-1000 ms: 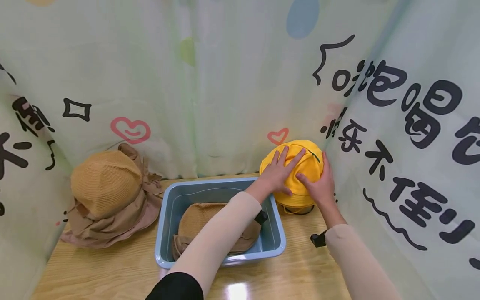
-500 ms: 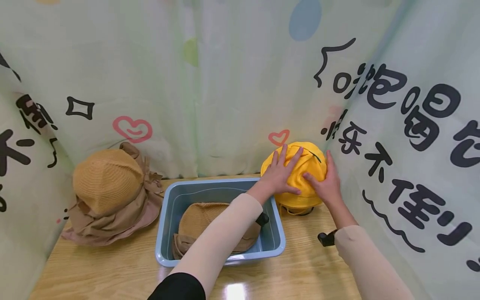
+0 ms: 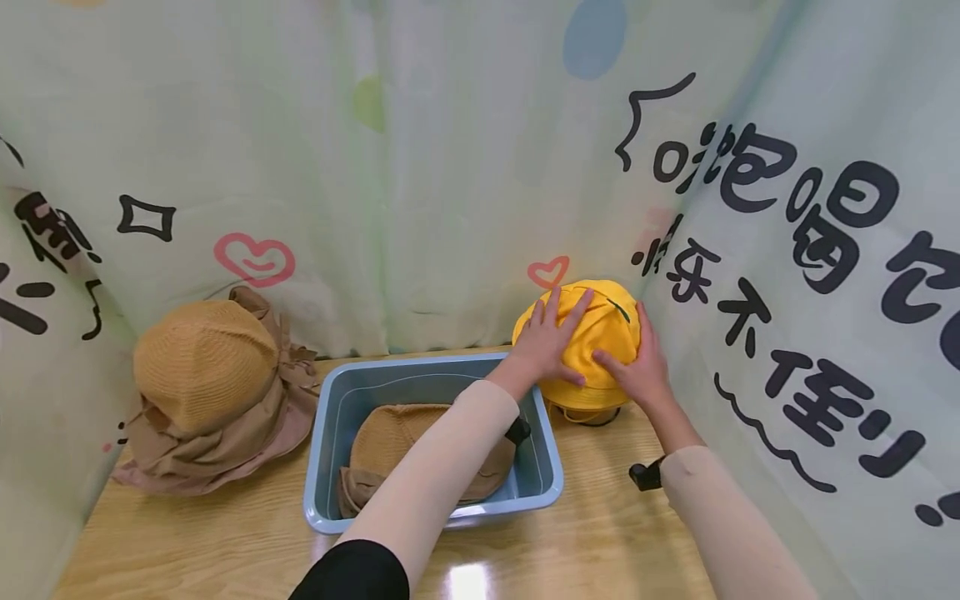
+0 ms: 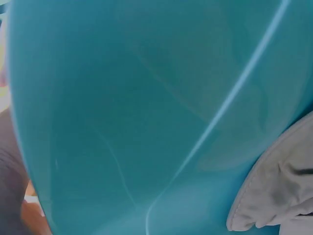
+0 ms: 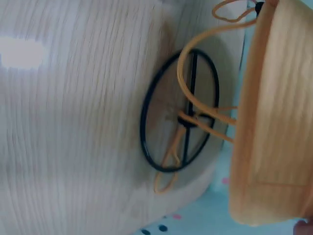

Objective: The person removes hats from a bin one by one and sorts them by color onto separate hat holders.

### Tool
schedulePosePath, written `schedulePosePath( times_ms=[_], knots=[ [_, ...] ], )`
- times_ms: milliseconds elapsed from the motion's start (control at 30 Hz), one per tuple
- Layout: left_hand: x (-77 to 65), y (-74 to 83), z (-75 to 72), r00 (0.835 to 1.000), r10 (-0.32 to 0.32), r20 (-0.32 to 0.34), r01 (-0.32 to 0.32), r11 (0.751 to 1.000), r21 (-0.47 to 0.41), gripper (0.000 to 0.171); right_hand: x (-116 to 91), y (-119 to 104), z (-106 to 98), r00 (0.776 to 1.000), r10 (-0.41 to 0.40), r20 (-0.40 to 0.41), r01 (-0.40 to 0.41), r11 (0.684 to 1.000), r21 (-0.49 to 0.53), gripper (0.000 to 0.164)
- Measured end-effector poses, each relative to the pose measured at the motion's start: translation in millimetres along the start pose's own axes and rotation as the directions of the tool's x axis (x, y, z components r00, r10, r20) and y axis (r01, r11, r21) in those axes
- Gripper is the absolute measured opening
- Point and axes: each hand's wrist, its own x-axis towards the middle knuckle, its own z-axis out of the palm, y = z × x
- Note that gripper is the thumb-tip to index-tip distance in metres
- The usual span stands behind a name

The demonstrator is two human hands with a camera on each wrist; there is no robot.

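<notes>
In the head view a yellow bucket hat sits on a small stand at the back right. My left hand rests on its crown from the left, fingers straight and spread. Along the right side of the hat lie the straight fingers of my right hand, its thumb on the front of the crown. Under the brim, the right wrist view shows the stand's black wire base and looped orange cords. My left forearm crosses over a blue basin, partly hiding a tan knitted hat with a brown brim inside it.
Left of the basin stands a tan hat with a wide brown cloth brim. Printed curtains enclose the wooden tabletop at the back and both sides. The basin's wall fills most of the left wrist view.
My right hand moves slightly right and then partly back, its thumb shifting over the crown. My left hand keeps its place on the hat. The head view shifts a little.
</notes>
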Motion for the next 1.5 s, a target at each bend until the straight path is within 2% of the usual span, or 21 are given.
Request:
schedulePosePath(
  times_ms=[100, 267, 400, 500, 600, 700, 767, 833, 1000, 1100, 1233, 1333, 1433, 1500],
  knots=[
    [2.2, -1.0, -2.4, 1.000, -0.008, 0.012, 0.008, 1.000, -0.006, 0.141, 2.8, -2.8, -4.0, 1.000, -0.025, 0.009, 0.024, 1.000, 0.020, 0.112],
    [5.8, -0.5, -3.1, 0.998, -0.006, 0.067, 0.008, 0.999, -0.036, 0.140, 1.4, -0.7, 1.8, 1.000, 0.004, 0.021, -0.005, 0.999, 0.040, 0.114],
    [5.4, -1.2, -2.6, 0.998, -0.006, 0.064, 0.006, 1.000, -0.004, 0.140, -0.1, 3.3, 7.7, 1.000, 0.031, 0.006, -0.031, 0.999, 0.035, 0.114],
    [3.9, -1.7, -2.5, 0.998, -0.008, 0.059, 0.007, 1.000, 0.014, 0.140, -0.1, 4.6, 7.3, 0.999, 0.032, 0.024, -0.032, 0.999, 0.017, 0.115],
    [2.9, -1.1, -3.8, 0.999, 0.006, 0.033, -0.006, 1.000, -0.010, 0.140, 1.4, 2.7, 1.2, 0.999, -0.005, 0.032, 0.006, 1.000, -0.023, 0.118],
    [3.8, -0.7, -6.6, 0.999, 0.035, -0.009, -0.035, 0.999, -0.025, 0.139, 5.2, -0.2, -5.0, 0.996, -0.086, 0.032, 0.088, 0.992, -0.088, 0.122],
    [4.5, -0.5, -9.0, 0.998, 0.053, -0.020, -0.053, 0.998, -0.022, 0.138, 6.4, -0.5, -6.5, 0.992, -0.123, 0.041, 0.126, 0.987, -0.094, 0.124],
    [4.6, -0.9, -10.5, 0.998, 0.065, -0.010, -0.065, 0.998, -0.017, 0.137, 6.3, 2.7, -4.1, 0.988, -0.144, 0.055, 0.148, 0.987, -0.068, 0.123],
    [3.9, -3.8, -8.5, 0.997, 0.064, 0.031, -0.062, 0.996, -0.066, 0.136, 2.2, 14.0, 7.4, 0.991, -0.127, 0.034, 0.125, 0.991, 0.045, 0.122],
    [-1.5, -8.3, -10.4, 0.997, 0.039, 0.064, -0.031, 0.993, -0.111, 0.137, 0.4, 10.1, 10.6, 0.992, -0.118, 0.048, 0.116, 0.993, 0.038, 0.122],
    [-11.7, -10.8, -19.1, 0.995, 0.033, 0.099, -0.017, 0.987, -0.163, 0.137, -2.7, -2.9, 0.8, 0.992, -0.079, 0.101, 0.081, 0.997, -0.018, 0.123],
    [-24.4, -13.4, -30.4, 0.994, 0.077, 0.080, -0.060, 0.978, -0.197, 0.134, -11.9, -18.4, -7.4, 0.994, -0.040, 0.097, 0.043, 0.999, -0.029, 0.125],
    [-41.0, -18.5, -45.5, 0.987, 0.156, 0.029, -0.147, 0.967, -0.209, 0.128, -26.8, -34.3, -10.1, 0.997, -0.029, 0.069, 0.030, 0.999, -0.012, 0.126],
    [-53.0, -22.7, -55.8, 0.980, 0.200, -0.007, -0.197, 0.958, -0.209, 0.125, -37.4, -43.4, -9.6, 0.997, -0.049, 0.058, 0.050, 0.999, -0.011, 0.127]
  ],
)
